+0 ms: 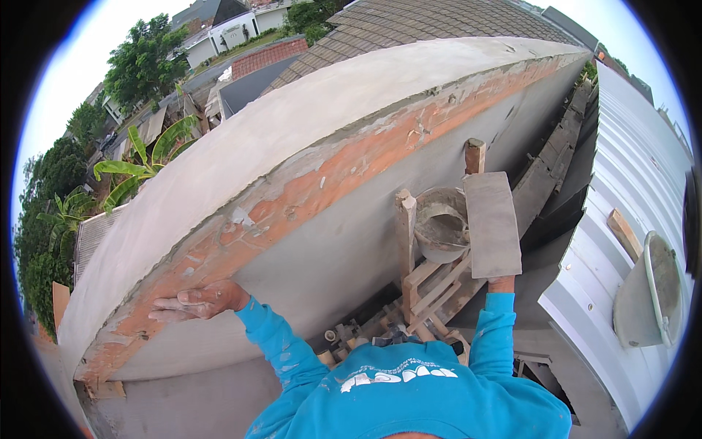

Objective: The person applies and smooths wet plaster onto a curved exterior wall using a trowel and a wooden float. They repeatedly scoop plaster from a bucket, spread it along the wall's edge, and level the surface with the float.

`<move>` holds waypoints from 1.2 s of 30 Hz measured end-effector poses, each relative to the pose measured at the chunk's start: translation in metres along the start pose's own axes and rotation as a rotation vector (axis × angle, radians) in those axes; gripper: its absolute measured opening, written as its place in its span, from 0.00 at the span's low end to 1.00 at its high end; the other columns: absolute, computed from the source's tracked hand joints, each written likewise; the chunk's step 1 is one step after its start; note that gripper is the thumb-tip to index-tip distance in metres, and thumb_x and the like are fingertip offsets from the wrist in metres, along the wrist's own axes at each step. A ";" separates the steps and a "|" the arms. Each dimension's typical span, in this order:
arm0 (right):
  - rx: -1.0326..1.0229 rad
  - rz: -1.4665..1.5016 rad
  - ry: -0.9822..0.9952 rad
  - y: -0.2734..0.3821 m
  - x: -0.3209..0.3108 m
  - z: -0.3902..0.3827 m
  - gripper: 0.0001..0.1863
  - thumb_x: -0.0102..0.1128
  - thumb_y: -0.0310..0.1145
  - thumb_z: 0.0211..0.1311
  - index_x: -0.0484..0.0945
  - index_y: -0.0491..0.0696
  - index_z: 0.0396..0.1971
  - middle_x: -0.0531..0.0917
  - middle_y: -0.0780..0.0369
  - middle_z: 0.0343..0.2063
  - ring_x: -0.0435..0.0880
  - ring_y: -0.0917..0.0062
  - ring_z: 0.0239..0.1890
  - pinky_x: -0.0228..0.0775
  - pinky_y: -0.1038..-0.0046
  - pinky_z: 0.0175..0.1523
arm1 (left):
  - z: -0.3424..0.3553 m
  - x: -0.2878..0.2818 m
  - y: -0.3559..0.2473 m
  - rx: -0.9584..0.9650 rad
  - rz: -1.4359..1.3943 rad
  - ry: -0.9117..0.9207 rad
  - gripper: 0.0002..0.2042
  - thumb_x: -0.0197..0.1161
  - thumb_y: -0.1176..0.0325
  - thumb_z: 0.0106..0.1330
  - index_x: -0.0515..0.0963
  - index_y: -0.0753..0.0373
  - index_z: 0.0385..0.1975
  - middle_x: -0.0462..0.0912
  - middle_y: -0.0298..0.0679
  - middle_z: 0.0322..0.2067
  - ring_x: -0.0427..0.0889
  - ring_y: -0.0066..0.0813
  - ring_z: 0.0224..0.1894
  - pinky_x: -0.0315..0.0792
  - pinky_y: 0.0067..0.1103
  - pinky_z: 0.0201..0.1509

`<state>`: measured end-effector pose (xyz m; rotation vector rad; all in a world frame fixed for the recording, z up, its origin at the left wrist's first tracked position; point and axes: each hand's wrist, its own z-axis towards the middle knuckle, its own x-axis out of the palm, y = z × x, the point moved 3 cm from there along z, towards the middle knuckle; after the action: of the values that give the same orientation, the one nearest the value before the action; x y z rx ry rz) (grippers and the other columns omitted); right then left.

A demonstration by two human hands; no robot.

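Observation:
My left hand (196,301) is stretched out to the left, dusty with mortar, its fingers extended and nothing held. It lies over the bare orange strip (307,194) along the wall's edge; whether it touches is hard to tell. My right hand (502,284) is mostly hidden under a flat, grey rectangular plastering float (493,227), which it grips from below. Just left of the float, a bucket (442,227) with grey mortar inside rests on wooden scaffolding (439,285). The wall has a smooth grey plastered face (344,241) below the strip.
A broad plastered top (292,110) curves along the wall. Wooden posts (406,234) stand beside the bucket. To the right slopes a corrugated metal roof (629,175), carrying a second bucket (647,293) and a wood block (624,234). Trees and tiled roofs lie beyond.

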<state>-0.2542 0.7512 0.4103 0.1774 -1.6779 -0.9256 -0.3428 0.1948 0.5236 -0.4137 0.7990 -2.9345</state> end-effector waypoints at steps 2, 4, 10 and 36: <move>-0.050 -0.060 0.021 0.019 0.022 -0.009 0.32 0.52 0.50 0.68 0.68 0.44 0.63 0.77 0.54 0.57 0.77 0.66 0.58 0.71 0.61 0.61 | 0.000 0.000 -0.003 0.017 0.002 0.004 0.29 0.35 0.52 0.79 0.65 0.73 0.65 0.52 0.56 0.71 0.52 0.49 0.73 0.52 0.38 0.74; -0.102 -0.136 0.055 0.039 0.049 -0.015 0.32 0.53 0.51 0.67 0.67 0.44 0.64 0.77 0.54 0.57 0.77 0.66 0.58 0.70 0.61 0.61 | 0.001 0.000 -0.005 0.027 0.028 0.002 0.29 0.35 0.53 0.79 0.65 0.72 0.65 0.53 0.56 0.71 0.53 0.49 0.73 0.53 0.39 0.74; -0.258 -0.427 0.194 0.099 0.146 -0.032 0.34 0.53 0.52 0.67 0.67 0.44 0.65 0.77 0.53 0.57 0.76 0.66 0.59 0.68 0.61 0.62 | 0.002 0.000 -0.004 0.009 -0.001 -0.004 0.28 0.38 0.54 0.79 0.65 0.73 0.64 0.53 0.55 0.71 0.57 0.50 0.71 0.58 0.37 0.71; -0.464 -2.044 0.703 0.100 0.407 -0.029 0.40 0.58 0.61 0.60 0.72 0.43 0.62 0.79 0.49 0.55 0.76 0.59 0.59 0.64 0.59 0.65 | -0.006 -0.004 0.019 0.172 0.015 0.202 0.30 0.31 0.53 0.79 0.53 0.74 0.69 0.42 0.57 0.72 0.51 0.45 0.73 0.68 0.28 0.69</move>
<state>-0.3306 0.5774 0.7844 1.8117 -0.0627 -2.1920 -0.3401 0.1821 0.5084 -0.0988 0.5567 -3.0323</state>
